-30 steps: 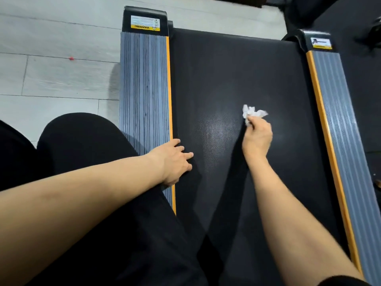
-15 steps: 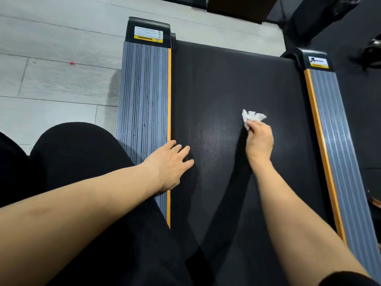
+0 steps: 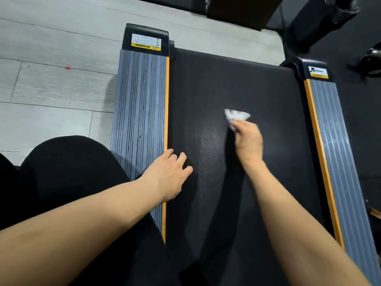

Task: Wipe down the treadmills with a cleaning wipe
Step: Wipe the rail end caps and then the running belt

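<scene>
At left, the left hand rests flat, fingers spread, across the grey side rail and the edge of the black treadmill belt. Right of it, mid-belt, the right hand pinches a crumpled white wipe that juts beyond its fingertips, toward the belt's far end. The belt runs lengthwise away from the person. The right hand is blurred, and its fingertips are hidden.

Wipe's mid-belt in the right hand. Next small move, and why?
Probably sweep the wipe sideways toward the right side rail. The right hand pinches it against the middle of the black belt, and the belt beyond it looks unwiped. The left hand braces at the left rail's edge.
</scene>
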`<state>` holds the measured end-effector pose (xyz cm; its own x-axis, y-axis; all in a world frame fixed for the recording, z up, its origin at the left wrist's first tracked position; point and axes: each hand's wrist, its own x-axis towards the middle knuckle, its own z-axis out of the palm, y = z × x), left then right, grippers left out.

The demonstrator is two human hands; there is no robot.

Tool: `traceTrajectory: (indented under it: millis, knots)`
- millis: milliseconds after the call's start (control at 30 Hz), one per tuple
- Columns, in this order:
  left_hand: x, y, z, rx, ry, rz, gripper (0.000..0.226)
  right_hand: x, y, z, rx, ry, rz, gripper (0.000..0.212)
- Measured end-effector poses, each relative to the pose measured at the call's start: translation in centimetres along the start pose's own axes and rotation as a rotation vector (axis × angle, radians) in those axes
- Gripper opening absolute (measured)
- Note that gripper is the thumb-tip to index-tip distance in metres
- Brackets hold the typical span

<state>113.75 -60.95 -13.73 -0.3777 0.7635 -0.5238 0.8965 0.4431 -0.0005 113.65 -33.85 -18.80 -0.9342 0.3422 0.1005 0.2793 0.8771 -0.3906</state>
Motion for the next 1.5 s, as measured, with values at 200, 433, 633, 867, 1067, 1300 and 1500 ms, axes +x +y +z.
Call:
traceTrajectory:
  millis: [200, 433, 633, 867, 1067, 1300, 1500]
  knots:
    - [1.3, -0.6, -0.3, 0.0, 0.055, -0.133, 0.068, -1.2, -7.0, 3.6, 0.172, 0.123, -0.03, 0.03]
    - [1.2, -0.9, -0.2, 0.008, -0.005, -0.119, 0.07, 0.0, -6.1, 3.7, 0.078, -0.152, -0.448, 0.034]
    - [1.5, -0.3, -0.2, -0.013, 0.059, -0.075, 0.068, 1.5, 5.4, -1.7, -0.102, 0.202, 0.317, 0.029]
    - [7.4, 3.4, -2.7, -0.123, -0.038, -0.035, 0.113, -2.5, -3.4, 1.7, 0.149, -0.025, -0.134, 0.038]
    - [8.1, 5.4, -0.7, -0.078, -0.165, -0.103, 0.143, -1.0, 10.7, -5.7, -0.162, 0.061, 0.048, 0.028]
    - [8.5, 5.4, -1.2, -0.059, -0.253, -0.126, 0.141, -1.3, 13.5, -5.5, 0.062, 0.344, 0.571, 0.026]
    - [8.2, 5.3, -1.9, -0.032, -0.293, -0.136, 0.141, -6.5, 6.0, -1.8, 0.103, 0.03, -0.15, 0.029]
